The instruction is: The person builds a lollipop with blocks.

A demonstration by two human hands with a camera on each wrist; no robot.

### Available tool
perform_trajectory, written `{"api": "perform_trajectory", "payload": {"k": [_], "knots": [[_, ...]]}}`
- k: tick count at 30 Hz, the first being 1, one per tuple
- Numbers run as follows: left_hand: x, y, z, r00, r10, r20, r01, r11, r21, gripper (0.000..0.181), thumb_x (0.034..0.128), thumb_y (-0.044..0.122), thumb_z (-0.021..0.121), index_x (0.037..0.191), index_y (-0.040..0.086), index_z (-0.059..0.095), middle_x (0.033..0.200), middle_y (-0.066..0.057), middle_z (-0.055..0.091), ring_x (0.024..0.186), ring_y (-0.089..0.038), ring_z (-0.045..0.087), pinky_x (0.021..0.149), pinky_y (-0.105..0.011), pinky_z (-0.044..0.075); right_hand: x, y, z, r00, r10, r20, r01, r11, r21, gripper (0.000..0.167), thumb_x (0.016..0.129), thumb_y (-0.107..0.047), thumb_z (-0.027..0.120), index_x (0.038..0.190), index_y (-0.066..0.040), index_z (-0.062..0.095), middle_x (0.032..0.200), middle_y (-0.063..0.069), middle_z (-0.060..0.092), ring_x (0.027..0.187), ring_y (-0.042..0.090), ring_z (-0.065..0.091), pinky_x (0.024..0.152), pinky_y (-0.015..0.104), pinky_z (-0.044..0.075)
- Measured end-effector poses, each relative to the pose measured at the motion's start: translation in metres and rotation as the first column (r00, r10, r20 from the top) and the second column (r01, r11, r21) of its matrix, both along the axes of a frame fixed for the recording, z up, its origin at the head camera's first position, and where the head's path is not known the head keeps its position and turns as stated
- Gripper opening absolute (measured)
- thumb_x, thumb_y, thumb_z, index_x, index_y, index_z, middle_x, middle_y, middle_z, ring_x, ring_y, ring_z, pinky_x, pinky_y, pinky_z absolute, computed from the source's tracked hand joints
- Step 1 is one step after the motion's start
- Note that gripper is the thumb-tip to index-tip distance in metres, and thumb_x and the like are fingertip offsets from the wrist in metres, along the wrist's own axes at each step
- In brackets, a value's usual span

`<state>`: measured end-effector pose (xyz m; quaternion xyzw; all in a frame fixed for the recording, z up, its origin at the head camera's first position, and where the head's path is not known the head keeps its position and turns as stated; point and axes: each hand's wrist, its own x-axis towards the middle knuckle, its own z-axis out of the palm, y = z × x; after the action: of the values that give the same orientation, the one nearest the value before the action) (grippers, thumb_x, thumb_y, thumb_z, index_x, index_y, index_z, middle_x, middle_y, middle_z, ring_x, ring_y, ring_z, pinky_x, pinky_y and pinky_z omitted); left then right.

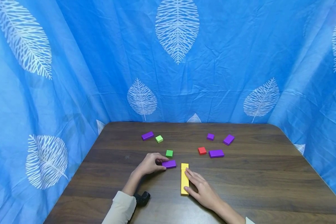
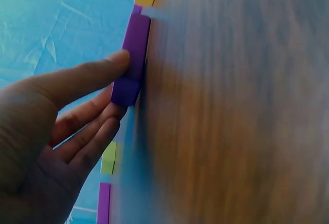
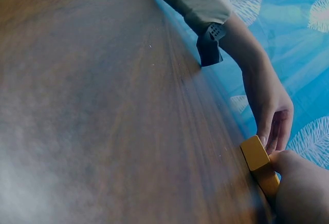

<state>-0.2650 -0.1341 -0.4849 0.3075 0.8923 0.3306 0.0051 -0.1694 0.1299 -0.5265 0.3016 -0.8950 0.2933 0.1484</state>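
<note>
My left hand (image 1: 151, 163) pinches the left end of a purple block (image 1: 169, 164), thumb on its near side and fingers on the far side. The left wrist view shows the same purple block (image 2: 136, 49) by the thumb tip. To the right, yellow block pieces (image 1: 184, 180) form a bar pointing away from me, a seam near its far end. My right hand (image 1: 200, 189) touches the bar's right side with thumb and fairly straight fingertips set apart along it. In the right wrist view, the thumb meets the yellow block (image 3: 255, 153). A green block (image 1: 169, 153) lies just beyond the purple one.
Farther back on the brown table (image 1: 254, 177) lie a purple block (image 1: 147, 136) and a light green block (image 1: 159, 139) at left. At right are a red block (image 1: 202, 151) and purple blocks (image 1: 216, 153). A blue leaf-patterned curtain (image 1: 218, 62) surrounds the table.
</note>
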Motion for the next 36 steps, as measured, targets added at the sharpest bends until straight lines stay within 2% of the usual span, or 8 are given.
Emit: {"api": "perform_trajectory", "payload": {"k": [5,11,19,25,32,36], "knots": [[0.0,0.009,-0.007,0.997,0.058,-0.053,-0.056,0.998,0.036,0.026,0.0765,0.019,0.076,0.101,0.011,0.072,0.09,0.002,0.066,0.083,-0.011,0.059,0.074,-0.027,0.05,0.0,0.0,0.001,1.0,-0.005,0.024,0.005,1.0,-0.008,0.056,0.089,-0.038,0.059,0.132,-0.004,0.049,0.139,0.008,0.044,0.123,0.025,0.044,0.098,0.043,0.038],[-0.001,0.02,-0.018,0.984,0.12,-0.128,-0.11,0.99,0.082,0.023,0.0784,0.019,0.074,0.1,0.011,0.073,0.096,-0.003,0.067,0.091,-0.015,0.062,0.081,-0.031,0.05,0.0,0.0,0.001,0.998,0.002,0.056,-0.001,1.0,-0.011,0.057,0.09,-0.039,0.058,0.134,-0.006,0.048,0.14,0.006,0.042,0.124,0.025,0.043,0.099,0.042,0.037],[0.0,0.037,-0.02,0.976,0.136,-0.172,-0.119,0.987,0.109,0.021,0.0789,0.016,0.074,0.099,0.01,0.073,0.1,-0.005,0.067,0.096,-0.019,0.062,0.088,-0.034,0.048,0.0,0.001,0.001,0.998,0.001,0.059,0.0,1.0,-0.013,0.057,0.09,-0.04,0.057,0.135,-0.006,0.047,0.141,0.005,0.042,0.125,0.024,0.042,0.099,0.042,0.037],[-0.002,0.047,-0.025,0.973,0.148,-0.18,-0.125,0.983,0.131,0.022,0.0795,0.015,0.073,0.1,0.009,0.072,0.102,-0.005,0.067,0.099,-0.019,0.061,0.09,-0.034,0.047,0.001,0.001,0.001,0.998,0.002,0.063,0.0,1.0,-0.018,0.057,0.09,-0.039,0.058,0.135,-0.007,0.047,0.141,0.005,0.042,0.125,0.024,0.043,0.099,0.043,0.038],[-0.003,0.055,-0.028,0.969,0.114,-0.219,-0.088,0.988,0.126,0.022,0.082,0.016,0.07,0.103,0.009,0.072,0.105,-0.004,0.067,0.102,-0.019,0.06,0.092,-0.034,0.045,0.001,0.0,0.002,0.997,-0.006,0.072,0.007,1.0,-0.014,0.056,0.09,-0.04,0.057,0.135,-0.007,0.048,0.141,0.005,0.042,0.125,0.023,0.043,0.098,0.043,0.039],[-0.002,0.057,-0.028,0.971,0.102,-0.215,-0.078,0.99,0.122,0.022,0.0822,0.017,0.07,0.103,0.01,0.072,0.105,-0.003,0.067,0.103,-0.018,0.06,0.093,-0.034,0.045,0.001,0.001,0.002,0.998,-0.006,0.059,0.007,1.0,-0.008,0.056,0.09,-0.039,0.057,0.135,-0.007,0.048,0.14,0.006,0.043,0.124,0.024,0.043,0.098,0.043,0.039]]}}
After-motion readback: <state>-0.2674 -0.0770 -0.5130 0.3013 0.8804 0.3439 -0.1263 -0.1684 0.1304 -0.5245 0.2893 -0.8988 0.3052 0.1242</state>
